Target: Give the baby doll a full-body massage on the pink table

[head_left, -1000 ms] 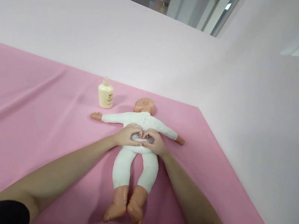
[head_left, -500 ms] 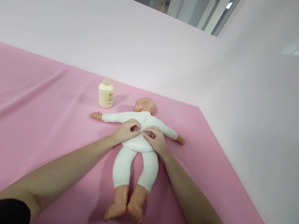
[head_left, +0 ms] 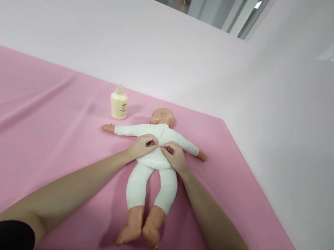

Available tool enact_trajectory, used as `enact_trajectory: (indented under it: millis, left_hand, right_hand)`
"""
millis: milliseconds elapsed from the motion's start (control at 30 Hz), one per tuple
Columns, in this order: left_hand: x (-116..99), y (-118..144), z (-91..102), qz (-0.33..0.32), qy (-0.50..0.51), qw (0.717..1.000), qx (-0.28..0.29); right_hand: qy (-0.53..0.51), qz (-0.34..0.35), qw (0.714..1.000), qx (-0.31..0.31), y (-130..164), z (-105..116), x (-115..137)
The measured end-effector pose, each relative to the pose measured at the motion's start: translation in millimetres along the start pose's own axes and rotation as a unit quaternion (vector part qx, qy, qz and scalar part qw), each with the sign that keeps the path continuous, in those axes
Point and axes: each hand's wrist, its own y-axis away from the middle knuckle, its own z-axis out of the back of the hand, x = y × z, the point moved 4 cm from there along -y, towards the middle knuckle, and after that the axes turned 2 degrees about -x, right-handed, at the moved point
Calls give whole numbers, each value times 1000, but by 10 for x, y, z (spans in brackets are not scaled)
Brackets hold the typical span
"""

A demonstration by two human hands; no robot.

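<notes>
Doll (head_left: pixel 154 161) lies on its back in the middle of the pink cloth (head_left: pixel 25 127), head away from me, feet toward me, both arms stretched straight out to the sides. It wears a white suit; head, hands and feet are bare plastic.

My left hand (head_left: pixel 141 146) rests on the doll's chest, left of the midline, fingers (head_left: pixel 148 140) curled in and bunched together at the front seam of the suit. They look to be pinching the fabric there, though the contact point is too small to be sure.

My right hand (head_left: pixel 174 155) mirrors it on the other side of the chest, fingers (head_left: pixel 168 146) curled and pressed close, tips meeting the left hand's at the seam. Same doubt on the pinch.

Both forearms run in from the near edge, black sleeves at the bottom corners.

Cream pump bottle (head_left: pixel 118 103) stands upright on the cloth, just beyond the doll's outstretched arm, left of its head.

Pale pink wall (head_left: pixel 167 48) behind the cloth.
</notes>
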Motion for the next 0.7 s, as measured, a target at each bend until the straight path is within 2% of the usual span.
enact_trajectory:
  millis: [133,233,400,533,700]
  left_hand:
    - [15,6,-8,15,0,1000,-1]
    - [20,4,-20,3,-26,1000,-1]
    - [46,2,-27,-16,-55,998,-13]
    - [60,4,-23,-33,-57,998,-19]
    - [58,5,-6,-21,-75,997,-26]
  right_hand:
    - [8,17,1000,-11,-4,7,10]
    - [7,22,999,-28,-11,20,14]
    - [6,-17,998,-62,-24,47,-55]
    - [-1,-57,997,-48,-39,56,-150]
    - [-2,-46,998,-33,-43,58,-176]
